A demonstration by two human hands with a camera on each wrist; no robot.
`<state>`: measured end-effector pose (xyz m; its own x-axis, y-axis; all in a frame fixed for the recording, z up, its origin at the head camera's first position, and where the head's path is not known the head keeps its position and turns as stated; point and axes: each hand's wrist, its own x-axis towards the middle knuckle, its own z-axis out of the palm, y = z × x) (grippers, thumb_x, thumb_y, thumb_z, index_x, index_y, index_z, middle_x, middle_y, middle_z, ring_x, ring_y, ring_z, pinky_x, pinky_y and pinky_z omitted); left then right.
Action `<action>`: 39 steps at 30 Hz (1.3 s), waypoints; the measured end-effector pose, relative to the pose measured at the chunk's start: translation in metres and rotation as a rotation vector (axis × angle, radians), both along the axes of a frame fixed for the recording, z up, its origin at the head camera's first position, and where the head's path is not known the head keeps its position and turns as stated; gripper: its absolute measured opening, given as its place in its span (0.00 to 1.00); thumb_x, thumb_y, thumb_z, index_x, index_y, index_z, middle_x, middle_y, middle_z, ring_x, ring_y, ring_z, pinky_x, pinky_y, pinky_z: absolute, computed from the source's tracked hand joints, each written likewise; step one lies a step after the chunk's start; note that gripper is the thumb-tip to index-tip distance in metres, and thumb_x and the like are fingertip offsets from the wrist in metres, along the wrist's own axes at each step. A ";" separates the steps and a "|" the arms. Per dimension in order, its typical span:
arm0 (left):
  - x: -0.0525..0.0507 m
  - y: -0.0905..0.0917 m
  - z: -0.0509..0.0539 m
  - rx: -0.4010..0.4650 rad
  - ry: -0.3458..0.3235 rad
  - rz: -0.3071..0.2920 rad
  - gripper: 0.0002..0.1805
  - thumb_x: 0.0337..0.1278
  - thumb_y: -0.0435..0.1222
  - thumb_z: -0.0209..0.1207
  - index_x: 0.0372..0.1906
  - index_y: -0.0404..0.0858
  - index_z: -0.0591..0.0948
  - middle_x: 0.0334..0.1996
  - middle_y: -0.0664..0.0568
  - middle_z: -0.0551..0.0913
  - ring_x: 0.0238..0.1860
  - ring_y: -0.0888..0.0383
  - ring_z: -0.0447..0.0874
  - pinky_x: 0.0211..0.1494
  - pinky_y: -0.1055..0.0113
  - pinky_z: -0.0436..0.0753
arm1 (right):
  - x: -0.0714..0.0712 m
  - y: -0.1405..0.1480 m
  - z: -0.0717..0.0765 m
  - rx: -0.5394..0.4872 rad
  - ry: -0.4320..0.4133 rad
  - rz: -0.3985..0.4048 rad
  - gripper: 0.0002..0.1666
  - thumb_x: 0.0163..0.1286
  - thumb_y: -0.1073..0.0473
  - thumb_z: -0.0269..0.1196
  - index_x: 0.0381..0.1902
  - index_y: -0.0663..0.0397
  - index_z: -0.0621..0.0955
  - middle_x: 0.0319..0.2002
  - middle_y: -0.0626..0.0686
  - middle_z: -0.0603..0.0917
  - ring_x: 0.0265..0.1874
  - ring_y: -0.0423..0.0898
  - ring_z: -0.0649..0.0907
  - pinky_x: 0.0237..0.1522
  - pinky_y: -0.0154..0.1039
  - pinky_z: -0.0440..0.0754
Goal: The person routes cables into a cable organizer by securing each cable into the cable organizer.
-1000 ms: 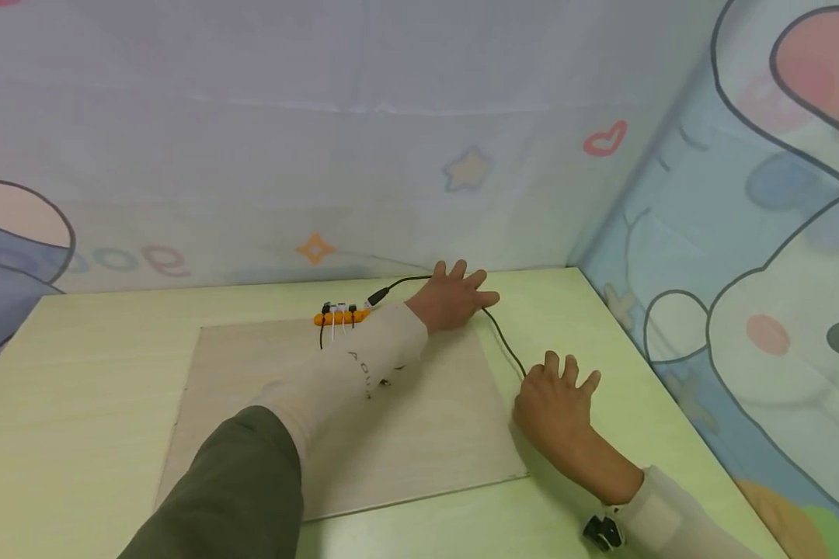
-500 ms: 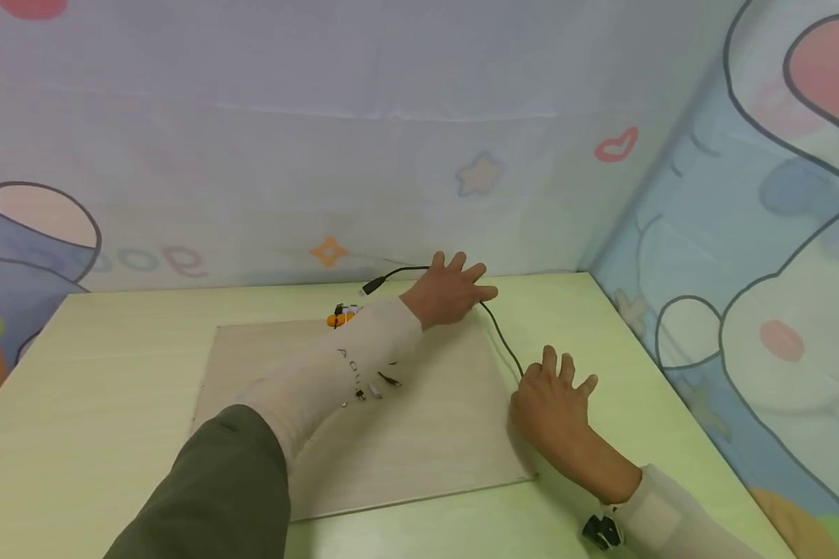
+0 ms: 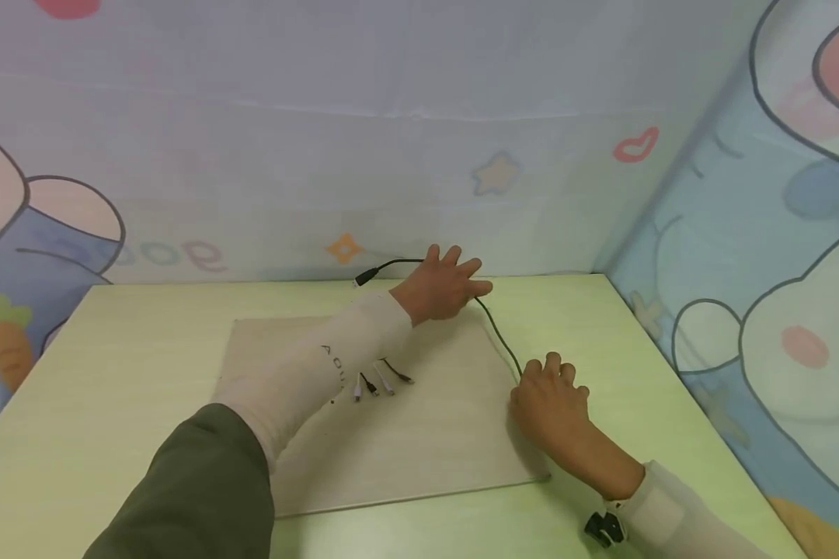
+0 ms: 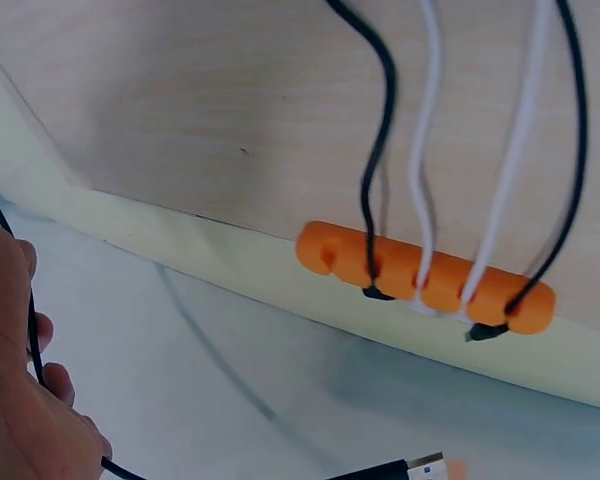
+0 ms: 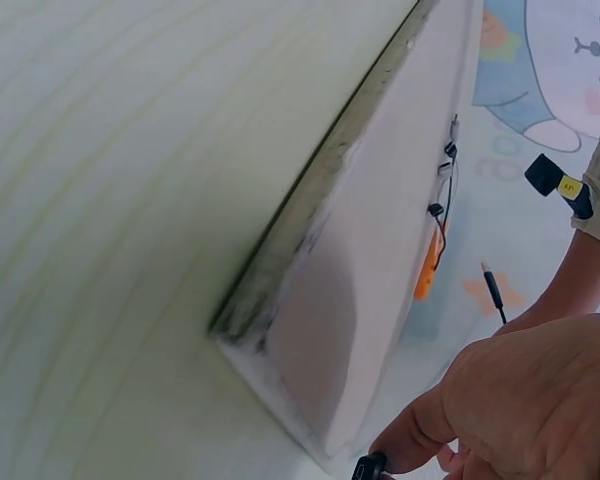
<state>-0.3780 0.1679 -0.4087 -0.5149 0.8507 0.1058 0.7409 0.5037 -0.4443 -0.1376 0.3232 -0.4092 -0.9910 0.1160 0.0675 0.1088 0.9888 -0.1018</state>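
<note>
My left hand (image 3: 442,286) is raised over the board's far edge and holds a black USB cable (image 3: 498,335) between thumb and fingers. The cable's USB-A plug (image 4: 405,469) hangs out past the left hand, metal end bare. My right hand (image 3: 551,407), beside the board's right edge, pinches the small black connector (image 5: 368,466) at the cable's other end. In the left wrist view, an orange cable holder (image 4: 330,253) sits along the board edge. Black and white cables (image 4: 500,200) lie in several of its slots; its end slot nearest my left hand shows no cable. My sleeve hides the holder in the head view.
A thin wooden board (image 3: 454,435) lies on the pale table (image 3: 147,365). Several short cable ends (image 3: 377,380) lie on the board beside my left sleeve. Printed cloth walls (image 3: 266,178) stand behind and to the right.
My left hand has moved left and a little away, carrying the USB plug from beside the orange holder. The right hand stays nearly in place. The head view has turned left.
</note>
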 end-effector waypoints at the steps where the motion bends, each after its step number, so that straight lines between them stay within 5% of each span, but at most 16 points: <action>1: 0.004 -0.002 0.007 -0.013 -0.013 0.010 0.07 0.94 0.50 0.46 0.61 0.62 0.74 0.56 0.58 0.73 0.50 0.49 0.66 0.53 0.47 0.72 | -0.001 0.000 0.000 -0.001 -0.001 0.003 0.14 0.78 0.63 0.61 0.34 0.69 0.75 0.42 0.69 0.76 0.38 0.65 0.76 0.33 0.66 0.82; 3: -0.003 -0.005 0.002 -0.002 -0.003 0.000 0.07 0.94 0.49 0.45 0.58 0.61 0.74 0.53 0.59 0.73 0.48 0.49 0.65 0.52 0.46 0.71 | -0.002 -0.001 0.000 -0.004 0.000 0.005 0.13 0.78 0.63 0.61 0.34 0.68 0.75 0.44 0.70 0.77 0.39 0.65 0.76 0.34 0.66 0.82; 5: 0.003 -0.009 0.012 -0.011 -0.060 0.012 0.09 0.94 0.48 0.44 0.57 0.58 0.76 0.53 0.57 0.74 0.48 0.48 0.66 0.53 0.46 0.70 | -0.003 -0.003 0.000 -0.011 -0.004 0.006 0.13 0.78 0.62 0.61 0.35 0.68 0.75 0.47 0.71 0.78 0.42 0.67 0.77 0.35 0.67 0.83; 6: -0.006 -0.009 0.005 0.000 -0.066 0.002 0.10 0.94 0.48 0.43 0.55 0.57 0.76 0.51 0.57 0.74 0.47 0.48 0.64 0.52 0.46 0.68 | -0.004 -0.003 0.000 -0.015 -0.007 0.007 0.13 0.78 0.62 0.60 0.36 0.68 0.75 0.49 0.71 0.78 0.44 0.68 0.77 0.36 0.68 0.83; 10: 0.001 -0.016 0.015 -0.023 -0.153 0.021 0.10 0.94 0.45 0.43 0.53 0.55 0.77 0.52 0.56 0.74 0.47 0.48 0.64 0.54 0.46 0.65 | -0.004 -0.008 0.001 -0.027 -0.022 0.010 0.13 0.79 0.62 0.61 0.38 0.70 0.77 0.58 0.74 0.79 0.52 0.73 0.78 0.40 0.72 0.84; 12: -0.009 -0.018 0.004 -0.019 -0.148 0.016 0.10 0.94 0.47 0.43 0.51 0.56 0.75 0.51 0.58 0.73 0.46 0.49 0.61 0.52 0.46 0.65 | -0.004 -0.011 0.002 -0.020 -0.026 0.015 0.13 0.78 0.62 0.61 0.40 0.71 0.78 0.61 0.75 0.79 0.56 0.76 0.79 0.43 0.74 0.85; 13: 0.000 -0.021 0.014 -0.037 -0.176 0.035 0.10 0.94 0.46 0.44 0.51 0.56 0.76 0.52 0.57 0.74 0.47 0.49 0.62 0.53 0.45 0.66 | -0.004 -0.013 0.002 -0.014 -0.028 0.019 0.13 0.78 0.62 0.61 0.41 0.72 0.79 0.62 0.75 0.78 0.58 0.77 0.78 0.44 0.74 0.85; 14: -0.006 -0.021 0.008 -0.040 -0.188 0.040 0.11 0.94 0.47 0.43 0.51 0.56 0.76 0.52 0.58 0.74 0.47 0.49 0.62 0.54 0.45 0.65 | -0.004 -0.014 0.002 -0.009 -0.028 0.025 0.14 0.78 0.62 0.62 0.41 0.72 0.79 0.62 0.75 0.78 0.60 0.78 0.78 0.44 0.75 0.85; 17: 0.000 -0.030 0.014 -0.023 -0.227 0.039 0.10 0.94 0.46 0.45 0.48 0.55 0.76 0.51 0.57 0.74 0.46 0.51 0.59 0.54 0.47 0.60 | -0.005 -0.018 0.001 0.002 -0.019 0.042 0.13 0.78 0.62 0.62 0.39 0.72 0.79 0.62 0.75 0.78 0.64 0.80 0.76 0.45 0.76 0.85; 21: 0.029 -0.044 0.046 -0.014 -0.343 0.077 0.08 0.91 0.41 0.51 0.50 0.50 0.81 0.53 0.54 0.78 0.46 0.52 0.58 0.56 0.51 0.55 | -0.007 -0.023 -0.002 -0.003 -0.003 0.065 0.13 0.77 0.62 0.62 0.37 0.70 0.78 0.63 0.75 0.78 0.67 0.81 0.76 0.50 0.79 0.83; 29: 0.026 -0.061 0.047 0.021 -0.409 0.095 0.10 0.89 0.39 0.55 0.47 0.50 0.85 0.47 0.53 0.79 0.42 0.53 0.58 0.54 0.54 0.54 | -0.010 -0.036 -0.003 -0.013 -0.028 0.091 0.15 0.77 0.61 0.65 0.43 0.73 0.80 0.68 0.75 0.78 0.71 0.81 0.75 0.63 0.86 0.77; 39: 0.019 -0.072 0.049 0.077 -0.525 0.148 0.11 0.82 0.34 0.57 0.41 0.49 0.87 0.49 0.51 0.82 0.43 0.52 0.64 0.56 0.52 0.55 | -0.015 -0.055 -0.004 0.015 -0.012 0.133 0.16 0.78 0.59 0.66 0.45 0.72 0.83 0.66 0.71 0.81 0.72 0.77 0.77 0.65 0.83 0.78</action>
